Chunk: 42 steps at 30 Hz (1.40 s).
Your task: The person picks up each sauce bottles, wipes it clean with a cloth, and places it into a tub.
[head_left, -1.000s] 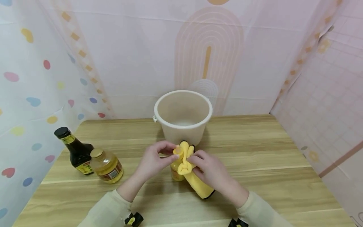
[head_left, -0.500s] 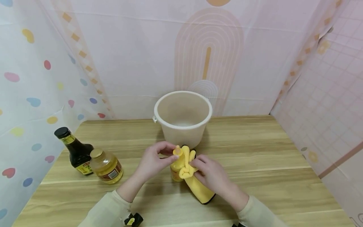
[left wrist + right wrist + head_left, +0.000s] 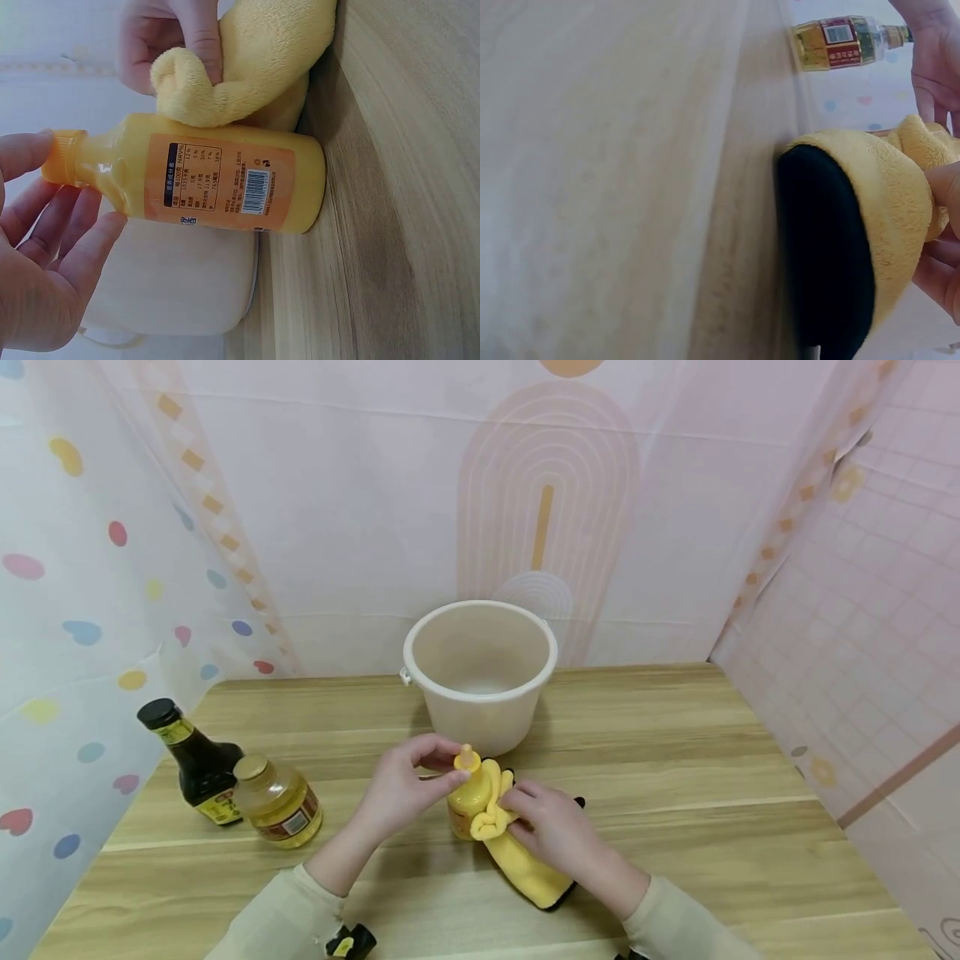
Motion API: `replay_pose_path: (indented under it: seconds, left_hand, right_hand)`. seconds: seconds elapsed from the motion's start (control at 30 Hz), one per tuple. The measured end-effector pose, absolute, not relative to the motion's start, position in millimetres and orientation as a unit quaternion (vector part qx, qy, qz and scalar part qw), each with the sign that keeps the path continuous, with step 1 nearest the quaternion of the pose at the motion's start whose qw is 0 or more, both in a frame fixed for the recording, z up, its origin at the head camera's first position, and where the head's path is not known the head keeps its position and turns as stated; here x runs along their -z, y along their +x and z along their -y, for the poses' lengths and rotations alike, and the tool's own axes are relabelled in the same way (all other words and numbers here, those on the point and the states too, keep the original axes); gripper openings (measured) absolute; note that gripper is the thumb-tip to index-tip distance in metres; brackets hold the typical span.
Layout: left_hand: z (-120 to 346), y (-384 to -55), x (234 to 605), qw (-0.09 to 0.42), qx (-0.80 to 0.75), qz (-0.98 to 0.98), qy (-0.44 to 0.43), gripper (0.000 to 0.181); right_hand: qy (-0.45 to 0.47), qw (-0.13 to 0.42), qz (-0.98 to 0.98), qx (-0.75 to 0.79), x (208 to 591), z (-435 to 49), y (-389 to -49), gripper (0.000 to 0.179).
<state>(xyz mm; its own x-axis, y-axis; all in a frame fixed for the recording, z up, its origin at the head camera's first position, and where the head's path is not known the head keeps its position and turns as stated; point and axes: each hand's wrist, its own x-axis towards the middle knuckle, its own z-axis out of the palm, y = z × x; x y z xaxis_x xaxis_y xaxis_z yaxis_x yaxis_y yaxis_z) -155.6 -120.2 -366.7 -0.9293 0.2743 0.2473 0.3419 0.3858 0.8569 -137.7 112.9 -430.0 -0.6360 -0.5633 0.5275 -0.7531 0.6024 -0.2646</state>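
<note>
A yellow squeeze bottle (image 3: 463, 806) with a pointed nozzle stands upright on the table in the head view. My left hand (image 3: 401, 789) pinches its cap between thumb and fingers; the left wrist view shows the yellow cap (image 3: 66, 156) and the orange label (image 3: 217, 180) with a barcode. A bunched yellow towel (image 3: 528, 872) with black edging lies against the bottle's right side. My right hand (image 3: 558, 827) grips it with thumb and fingers, and a fold of it presses against the bottle in the left wrist view. In the right wrist view the towel's black edge (image 3: 829, 247) hangs at the tabletop.
A white bucket (image 3: 480, 722) stands right behind the bottle. To the left are a dark sauce bottle (image 3: 202, 768) with a black cap and an oil bottle (image 3: 281, 806) with a gold cap. Patterned cloth walls (image 3: 352, 527) close off the wooden table's back and sides.
My right hand and the towel have slid down the squeeze bottle, a little toward me, uncovering more of its neck. My left hand keeps its hold on the cap.
</note>
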Motion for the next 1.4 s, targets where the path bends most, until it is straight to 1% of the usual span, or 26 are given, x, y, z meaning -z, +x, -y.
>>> replay_pose_path:
  seconds: [0.4, 0.7, 0.8, 0.9, 1.0, 1.17, 1.27, 1.4]
  left_hand:
    - [120.5, -155.5, 365.7, 0.032, 0.519, 0.834, -0.183, 0.025]
    - [121.1, -154.9, 364.6, 0.032, 0.516, 0.836, -0.182, 0.025]
    - [121.2, -155.0, 364.6, 0.030, 0.517, 0.837, -0.179, 0.025]
    - [120.7, -154.8, 365.0, 0.027, 0.515, 0.838, -0.178, 0.025]
    - [119.9, -154.9, 365.8, 0.025, 0.515, 0.838, -0.177, 0.025]
    - [119.4, -154.6, 366.0, 0.028, 0.519, 0.836, -0.175, 0.024]
    - [119.6, -154.7, 366.2, 0.031, 0.519, 0.836, -0.177, 0.023]
    - [120.3, -155.2, 366.3, 0.034, 0.520, 0.834, -0.181, 0.023]
  right_hand:
    - [0.371, 0.120, 0.902, -0.183, 432.2, -111.0, -138.0, 0.019]
    - [0.385, 0.093, 0.908, -0.138, 424.7, -106.8, -137.3, 0.017]
    - [0.385, 0.079, 0.908, -0.146, 421.4, -109.7, -137.9, 0.016]
    - [0.380, 0.076, 0.906, -0.173, 418.9, -116.9, -138.6, 0.019]
    - [0.362, 0.100, 0.903, -0.210, 415.0, -125.6, -139.4, 0.023]
    - [0.328, 0.177, 0.884, -0.284, 400.2, -135.9, -142.0, 0.032]
    - [0.332, 0.217, 0.862, -0.314, 389.8, -136.4, -143.1, 0.039]
    - [0.363, 0.243, 0.839, -0.324, 383.2, -128.6, -145.0, 0.044]
